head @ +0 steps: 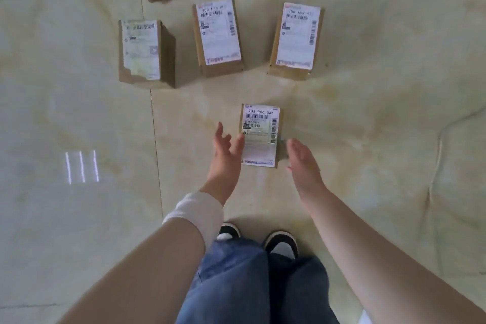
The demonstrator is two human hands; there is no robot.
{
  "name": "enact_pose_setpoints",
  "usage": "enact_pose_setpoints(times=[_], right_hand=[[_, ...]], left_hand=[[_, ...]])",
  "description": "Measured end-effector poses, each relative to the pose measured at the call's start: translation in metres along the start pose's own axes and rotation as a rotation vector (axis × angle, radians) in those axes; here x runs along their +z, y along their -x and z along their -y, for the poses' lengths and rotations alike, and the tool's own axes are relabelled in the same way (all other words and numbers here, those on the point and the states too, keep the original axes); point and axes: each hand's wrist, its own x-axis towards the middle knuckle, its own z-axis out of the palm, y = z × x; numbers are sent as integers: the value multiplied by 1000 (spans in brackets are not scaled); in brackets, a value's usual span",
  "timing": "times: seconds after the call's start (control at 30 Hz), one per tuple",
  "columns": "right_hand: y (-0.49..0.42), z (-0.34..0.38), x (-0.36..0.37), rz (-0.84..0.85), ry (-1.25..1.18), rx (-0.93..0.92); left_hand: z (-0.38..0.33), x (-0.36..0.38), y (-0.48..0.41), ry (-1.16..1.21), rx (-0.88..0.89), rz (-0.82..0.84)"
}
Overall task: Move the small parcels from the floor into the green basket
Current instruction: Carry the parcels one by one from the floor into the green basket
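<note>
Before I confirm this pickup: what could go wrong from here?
The left hand and right hand are open beside the small brown cardboard parcel with a white label; it may slide on the glossy tile floor. The green basket is out of view, so the carry is unchecked.

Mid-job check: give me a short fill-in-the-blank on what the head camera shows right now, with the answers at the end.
1. The left hand and right hand flank the nearest parcel, and both hands are ____ (open or shut).
2. Beyond it, the next row holds ____ parcels.
3. The wristband on the left arm is ____ in colour.
4. Every parcel in view lies on the ____.

Missing words: open; three; white; floor.
</note>
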Motion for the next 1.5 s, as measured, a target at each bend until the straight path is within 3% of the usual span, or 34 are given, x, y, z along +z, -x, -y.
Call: enact_pose_setpoints(times=[0.13, 0.27, 0.5, 0.67, 1.03, 1.23, 1.5], right_hand=[[-62, -21, 28, -38, -104, -161], [-91, -40, 45, 109, -200, -253], [-55, -11, 37, 171, -299, -100], [45, 67, 19, 227, -270, -43], [343, 260, 38, 299, -226, -173], [441, 305, 129, 376, -104, -202], [535, 324, 323, 506, 113, -170]], left_hand=[[22, 2, -53, -39, 202, 48], [29, 11, -76, 64, 235, 98], [3, 2, -37, 241, 207, 141], [-73, -41, 70, 308, 221, 118], [-231, -193, 351, 457, 267, -60], [-240, -311, 423, 611, 257, -193], [-197, -510, 458, 841, 175, -370]])
